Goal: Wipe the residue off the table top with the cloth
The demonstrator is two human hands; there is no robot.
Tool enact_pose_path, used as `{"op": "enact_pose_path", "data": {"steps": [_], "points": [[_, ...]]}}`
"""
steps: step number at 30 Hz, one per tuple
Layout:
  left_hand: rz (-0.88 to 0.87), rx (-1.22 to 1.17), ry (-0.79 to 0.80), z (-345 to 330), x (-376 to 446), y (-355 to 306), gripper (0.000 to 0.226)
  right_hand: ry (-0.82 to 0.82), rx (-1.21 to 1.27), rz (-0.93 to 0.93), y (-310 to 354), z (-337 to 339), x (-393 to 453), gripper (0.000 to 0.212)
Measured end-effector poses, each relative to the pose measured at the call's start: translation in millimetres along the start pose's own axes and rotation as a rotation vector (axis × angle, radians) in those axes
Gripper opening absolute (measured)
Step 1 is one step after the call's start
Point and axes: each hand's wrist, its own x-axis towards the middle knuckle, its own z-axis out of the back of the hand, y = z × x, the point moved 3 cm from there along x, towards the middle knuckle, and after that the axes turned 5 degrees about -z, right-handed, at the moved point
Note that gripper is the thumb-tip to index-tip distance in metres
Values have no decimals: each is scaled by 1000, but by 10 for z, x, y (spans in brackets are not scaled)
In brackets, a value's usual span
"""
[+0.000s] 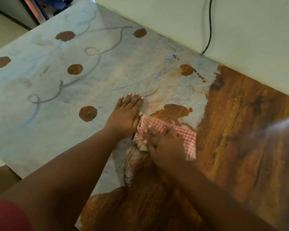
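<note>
My left hand (126, 114) lies spread flat, bracing on the brown wood-grain worktop (240, 130); my right hand (163, 144) grips the red-and-white checked cloth (182, 132), scrubbing grey residue film (57, 72).

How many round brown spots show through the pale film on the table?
6, perhaps more: three along the far side, one at the left edge, one mid-table, one near the left hand. A seventh peeks in at the left edge.

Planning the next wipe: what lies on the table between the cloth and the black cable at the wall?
In the head view, pale residue film, a bare wood patch, a round brown spot with a dotted trail.
</note>
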Motion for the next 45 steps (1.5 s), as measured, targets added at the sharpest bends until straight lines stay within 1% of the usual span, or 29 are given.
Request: {"op": "enact_pose_path", "data": {"steps": [1, 3, 4, 6, 7, 9, 12, 13, 15, 16, 18, 19, 22, 23, 24, 26, 29, 31, 33, 35, 36, 39, 41, 43, 45], "points": [[-2, -6, 1, -2, -1, 4, 67, 1, -3, 94, 159, -75, -219, 36], [-6, -11, 4, -14, -3, 4, 67, 100, -27, 277, 378, -225, -669, 38], [-7, -12, 4, -19, -2, 4, 67, 187, -30, 332, 411, -282, -852, 41], [-8, -13, 5, -22, -1, 7, 68, 254, -20, 374, 313, -330, -1045, 42], [-7, -13, 5, -20, -2, 10, 68, 233, -23, 369, 190, -327, -1040, 40], [-6, -14, 3, -19, -7, 7, 68, 155, -37, 295, -117, -248, -925, 38], [-2, -26, -1, -16, -6, 0, 69, 77, 17, 41, -608, -51, -468, 45], [0, -27, -2, -18, -3, 0, 69, 26, 33, -46, -741, -3, -279, 44], [7, -25, -2, -21, -3, 13, 68, -63, 86, -189, -853, 82, 88, 42], [9, -29, -4, -26, -1, 13, 68, -87, 96, -229, -835, 118, 235, 44], [7, -39, -9, -27, -10, 23, 68, -51, 74, -228, -638, 122, 365, 44], [5, -44, -12, -28, -10, 21, 68, -11, 60, -188, -504, 103, 325, 43], [6, -50, -3, -31, -3, 16, 68, 61, 38, 42, -223, 35, -110, 44], [8, -49, 3, -31, 1, 16, 68, 83, 51, 101, -242, 11, -272, 47], [9, -50, 8, -32, 4, 14, 68, 112, 65, 115, -353, -16, -395, 50], [12, -52, 15, -35, 6, 15, 67, 145, 50, 40, -762, -11, -445, 53], [20, -40, 18, -32, 12, 22, 67, 35, -14, -158, -1373, 101, 18, 56], [18, -38, 20, -32, 14, 23, 67, -51, 31, -285, -1537, 243, 510, 55], [23, -39, 20, -32, 13, 20, 66, -72, 89, -335, -1433, 309, 866, 48], [30, -50, 23, -32, 9, 23, 67, -39, 95, -332, -1185, 301, 948, 45], [32, -58, 24, -29, 10, 22, 67, -30, 79, -292, -1055, 280, 879, 45], [35, -73, 28, -15, 16, 10, 68, 1, 54, -61, -798, 117, 337, 49], [45, -80, 35, -6, 13, 12, 68, 63, 51, 15, -933, 61, 56, 58], [51, -72, 42, -7, 17, 13, 67, 85, 13, -31, -1258, 128, 89, 57], [54, -61, 46, -11, 15, 10, 67, 29, -14, -170, -1604, 226, 374, 51]]}}
